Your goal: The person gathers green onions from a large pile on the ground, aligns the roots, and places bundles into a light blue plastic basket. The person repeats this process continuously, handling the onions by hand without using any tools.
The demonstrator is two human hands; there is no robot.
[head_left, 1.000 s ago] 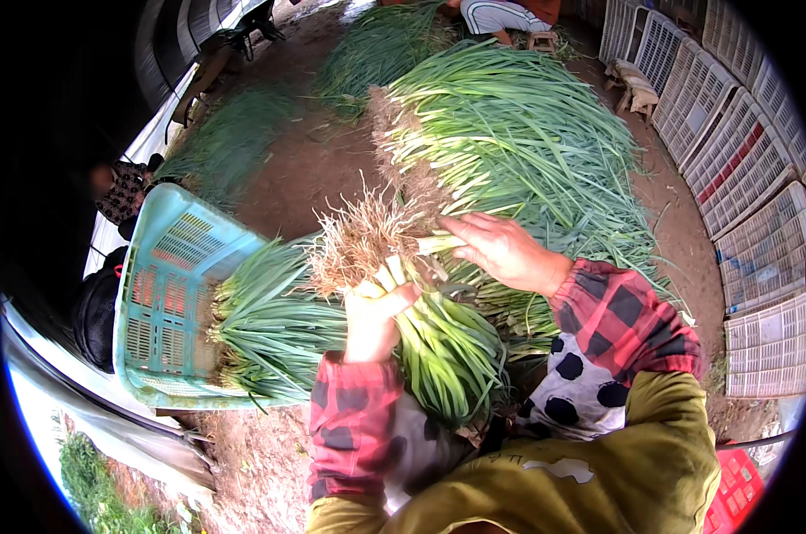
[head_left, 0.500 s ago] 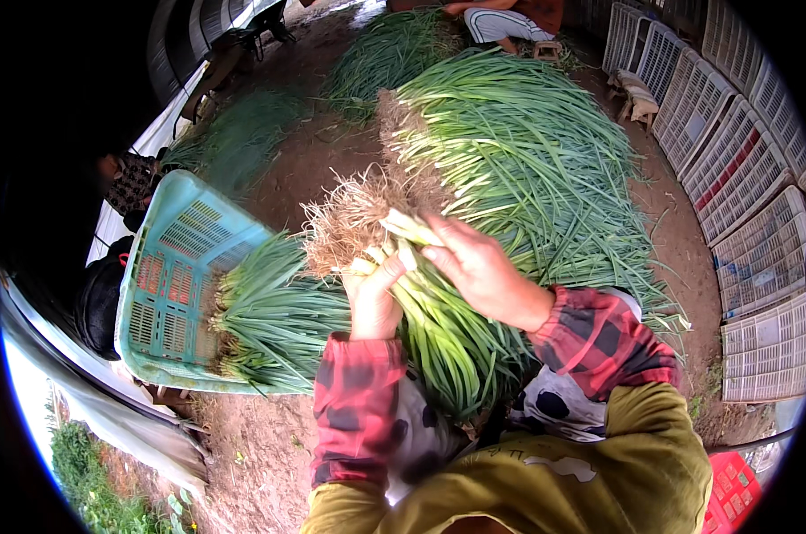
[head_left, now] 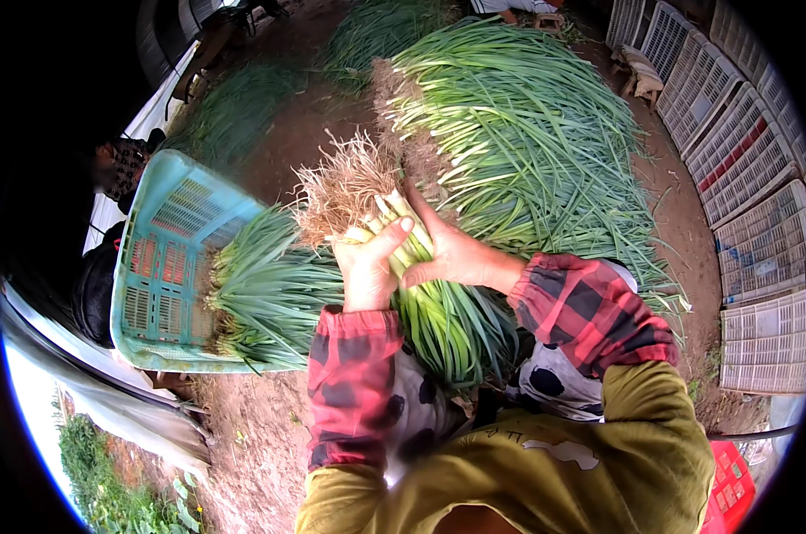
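Note:
A thick bunch of leek-like stalks [head_left: 421, 307] is clasped between my two hands. Its tangled brown roots [head_left: 345, 187] point away from me, and its green leaves hang down toward my lap. My left hand [head_left: 367, 269] wraps the pale stems from the left, thumb across the front. On the other side my right hand [head_left: 456, 254] presses against the stems, thumb near the left hand and fingers partly hidden behind the bunch. More stalks [head_left: 274, 285] lie in the tilted turquoise crate [head_left: 123, 294] at the left, their leaves spilling over its side.
Beyond my hands a large heap of the same stalks [head_left: 527, 142] covers the ground. White plastic crates [head_left: 741, 151] line the right side. A red crate [head_left: 730, 485] sits at lower right. Another person [head_left: 123, 169] is partly visible at far left; another's legs show at the top.
My right hand has come down and inward against the bunch; the stalk it held apart now lies with the others. The view has shifted slightly, so the surroundings sit higher.

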